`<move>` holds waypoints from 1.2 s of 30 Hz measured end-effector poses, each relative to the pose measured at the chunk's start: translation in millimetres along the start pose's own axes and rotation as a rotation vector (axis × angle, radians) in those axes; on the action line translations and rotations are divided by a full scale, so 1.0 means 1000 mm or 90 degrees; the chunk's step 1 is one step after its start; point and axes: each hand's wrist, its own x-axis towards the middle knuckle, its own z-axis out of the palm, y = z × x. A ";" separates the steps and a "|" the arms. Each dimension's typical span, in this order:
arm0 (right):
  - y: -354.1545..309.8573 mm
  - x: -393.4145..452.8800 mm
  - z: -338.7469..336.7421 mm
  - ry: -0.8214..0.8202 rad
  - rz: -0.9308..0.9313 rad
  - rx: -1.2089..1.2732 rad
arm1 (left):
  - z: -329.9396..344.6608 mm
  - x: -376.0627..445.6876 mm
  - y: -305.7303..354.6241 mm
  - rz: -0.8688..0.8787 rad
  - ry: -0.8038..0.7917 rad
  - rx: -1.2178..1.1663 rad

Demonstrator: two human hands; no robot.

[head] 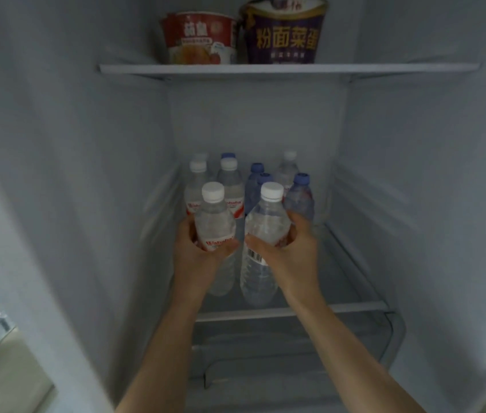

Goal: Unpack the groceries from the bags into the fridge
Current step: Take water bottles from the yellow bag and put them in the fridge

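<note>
Two bottles in hand: we hold one clear, white-capped water bottle in each hand, both upright, over the front of the fridge's glass shelf (355, 307).
Left hand (197, 248): our fingers and thumb wrap the left bottle (215, 222) at its red-and-white label; its lower body shows below the hand.
Right hand (292, 248): we clasp the right bottle (265, 222) around its upper body, the thumb across the front above a barcode label.
Gap between them: the two held bottles stand just beside each other, nearly touching.
Behind: we see a cluster of standing bottles (253, 180), some white-capped, some blue-capped, filling the back of the shelf close behind our hands.
Open room: bare glass lies to the right of the right hand, out to the side wall, and a narrower strip to the left.
Front edge: the shelf's white trim runs just below the held bottles' bases; a clear drawer (295, 353) sits beneath.
Upper shelf (384, 68): a red noodle cup (200, 37) and a purple noodle cup (283, 31) stand side by side, well above our hands.
</note>
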 end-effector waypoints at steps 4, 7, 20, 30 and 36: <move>-0.001 0.001 0.003 -0.054 -0.026 -0.035 | -0.001 0.005 -0.004 -0.013 -0.021 -0.017; -0.002 -0.001 0.004 -0.102 -0.043 -0.063 | 0.001 0.007 -0.008 0.005 -0.042 -0.032; 0.060 -0.033 -0.014 -0.135 0.042 -0.056 | 0.015 -0.010 -0.041 0.101 0.061 0.162; 0.071 -0.011 0.021 -0.065 0.001 -0.124 | 0.007 0.003 -0.046 0.103 0.095 0.165; 0.079 0.004 0.044 -0.034 -0.021 -0.149 | 0.000 0.026 -0.061 0.090 0.099 0.120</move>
